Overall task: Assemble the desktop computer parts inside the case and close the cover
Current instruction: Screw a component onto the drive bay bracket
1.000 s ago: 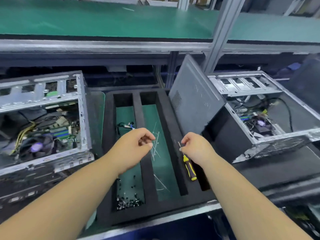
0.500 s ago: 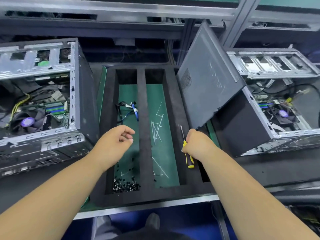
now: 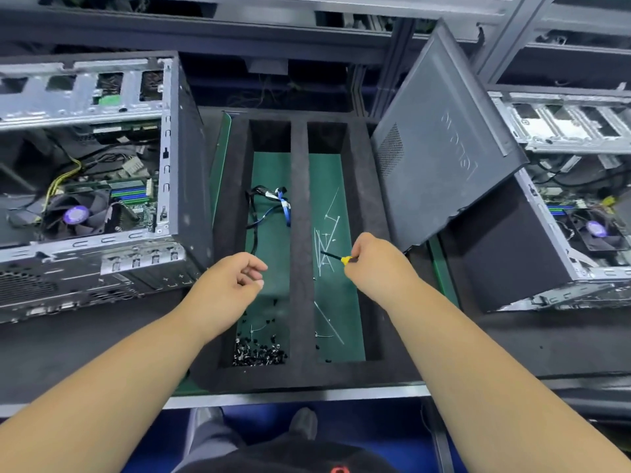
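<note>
Our right hand [image 3: 377,264] grips the screwdriver [image 3: 336,258]; our left hand [image 3: 227,283] hangs loosely curled, holding nothing. Risk: the leaning side panel [image 3: 444,138] could slide off if bumped.

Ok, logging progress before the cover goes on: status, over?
Right hand grips screwdriver; left hand empty over foam tray. Side cover off, leaning on right case. Nothing blocking.
</note>
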The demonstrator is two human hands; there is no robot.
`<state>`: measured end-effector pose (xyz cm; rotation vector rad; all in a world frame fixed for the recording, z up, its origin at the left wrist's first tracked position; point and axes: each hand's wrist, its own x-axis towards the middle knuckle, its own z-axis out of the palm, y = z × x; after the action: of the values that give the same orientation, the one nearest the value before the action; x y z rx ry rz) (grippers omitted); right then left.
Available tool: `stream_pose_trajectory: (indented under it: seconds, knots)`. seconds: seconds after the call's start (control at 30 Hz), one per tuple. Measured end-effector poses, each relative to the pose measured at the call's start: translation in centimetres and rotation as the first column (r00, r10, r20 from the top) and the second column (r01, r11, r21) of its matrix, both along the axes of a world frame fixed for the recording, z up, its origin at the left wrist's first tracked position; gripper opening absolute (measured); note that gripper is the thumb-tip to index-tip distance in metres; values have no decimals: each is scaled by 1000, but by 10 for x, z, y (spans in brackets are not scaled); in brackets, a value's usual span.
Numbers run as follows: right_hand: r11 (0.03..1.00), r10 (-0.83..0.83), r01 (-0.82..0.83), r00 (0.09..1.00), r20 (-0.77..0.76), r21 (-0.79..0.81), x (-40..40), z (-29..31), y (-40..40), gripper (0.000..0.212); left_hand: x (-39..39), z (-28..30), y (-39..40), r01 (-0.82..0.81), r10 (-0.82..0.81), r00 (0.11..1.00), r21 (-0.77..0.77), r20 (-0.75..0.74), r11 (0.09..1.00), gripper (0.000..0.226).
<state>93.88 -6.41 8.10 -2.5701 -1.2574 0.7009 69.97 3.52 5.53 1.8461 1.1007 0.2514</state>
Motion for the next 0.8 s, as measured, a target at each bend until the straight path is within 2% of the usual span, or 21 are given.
stream_pose_trajectory:
  seconds: [0.2, 0.53, 0.6, 0.7, 0.8]
  knots:
    - [987, 130, -127, 991, 24, -94, -15, -20, 17, 10, -4, 0, -2, -22, 22, 1000, -20, -5, 1000, 23]
    - [982, 153, -153, 988, -10, -111, -15, -22, 14, 16, 2, 2, -2, -48, 48, 999, -48, -3, 998, 22]
    - [990, 125, -126, 992, -22, -68, -11, -16, 12, 13, 5, 2, -3, -50, 51, 999, -59, 6, 997, 22]
    - [996, 17, -11, 997, -69, 85, -2, 5, 10, 7, 10, 5, -1, -63, 65, 998, -86, 14, 994, 20]
    - [965, -71, 118, 978, -198, 235, 7, 37, 9, 6, 23, 12, 1, -113, 124, 991, -169, 54, 979, 19]
